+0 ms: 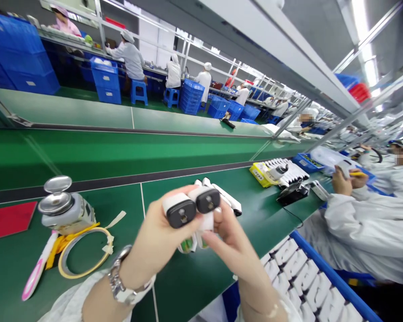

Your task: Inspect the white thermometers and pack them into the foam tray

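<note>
My left hand (pixel 156 239) holds up a small white device with a dark end face (pixel 179 210). My right hand (pixel 230 243) holds a second one of the same kind (pixel 206 200) right beside it, the two touching side by side above the green bench (pixel 195 277). Both dark faces point toward me. A watch sits on my left wrist. More white pieces (pixel 226 199) lie on the bench just behind my hands.
A metal-topped tool (pixel 65 210), a tape ring (pixel 83 252) and a pink-white pen (pixel 36 270) lie at left. A blue tray of white parts (pixel 305 286) sits at lower right. A co-worker in white (pixel 366 228) sits to the right; others work at far benches.
</note>
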The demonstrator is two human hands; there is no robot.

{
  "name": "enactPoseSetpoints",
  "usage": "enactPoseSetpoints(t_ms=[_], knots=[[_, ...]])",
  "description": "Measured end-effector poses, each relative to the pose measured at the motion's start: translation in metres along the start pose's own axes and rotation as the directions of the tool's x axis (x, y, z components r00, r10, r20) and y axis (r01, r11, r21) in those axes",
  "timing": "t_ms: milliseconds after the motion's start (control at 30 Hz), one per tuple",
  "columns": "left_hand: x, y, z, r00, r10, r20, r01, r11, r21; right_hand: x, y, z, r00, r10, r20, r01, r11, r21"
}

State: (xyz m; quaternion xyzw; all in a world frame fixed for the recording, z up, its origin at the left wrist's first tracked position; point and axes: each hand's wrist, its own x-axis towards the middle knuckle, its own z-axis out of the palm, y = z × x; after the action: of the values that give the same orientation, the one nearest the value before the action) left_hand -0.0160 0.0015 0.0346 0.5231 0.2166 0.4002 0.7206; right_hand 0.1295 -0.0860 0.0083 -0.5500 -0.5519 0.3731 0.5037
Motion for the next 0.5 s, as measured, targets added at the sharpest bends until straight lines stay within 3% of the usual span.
enactPoseSetpoints(t_ms=[67,167,233,300,400,500], knots=[[0.005,0.009,-0.011,0.969,0.177,-0.17,-0.138,0.966,0.22,0.015,0.027,0.016,0.997,0.072,0.02,-0.07,0.992,-0.102],[0.009,0.023,-0.025,0.85,0.397,-0.347,-0.247,0.882,0.402,0.041,0.068,0.043,0.99,0.143,-0.002,-0.137,0.945,-0.298],[0.01,0.029,-0.032,0.823,0.401,-0.402,-0.249,0.891,0.38,0.056,0.087,0.057,0.99,0.144,0.0,-0.134,0.918,-0.373],[0.009,0.033,-0.038,0.835,0.353,-0.422,-0.223,0.918,0.327,0.065,0.094,0.062,0.992,0.125,0.001,-0.11,0.879,-0.464],[0.008,0.035,-0.043,0.838,0.327,-0.437,-0.201,0.929,0.311,0.066,0.091,0.046,0.998,0.059,-0.036,-0.069,0.788,-0.612],[0.009,0.033,-0.044,0.843,0.323,-0.429,-0.188,0.926,0.327,0.059,0.088,0.009,0.986,0.008,-0.165,-0.131,0.651,-0.747]])
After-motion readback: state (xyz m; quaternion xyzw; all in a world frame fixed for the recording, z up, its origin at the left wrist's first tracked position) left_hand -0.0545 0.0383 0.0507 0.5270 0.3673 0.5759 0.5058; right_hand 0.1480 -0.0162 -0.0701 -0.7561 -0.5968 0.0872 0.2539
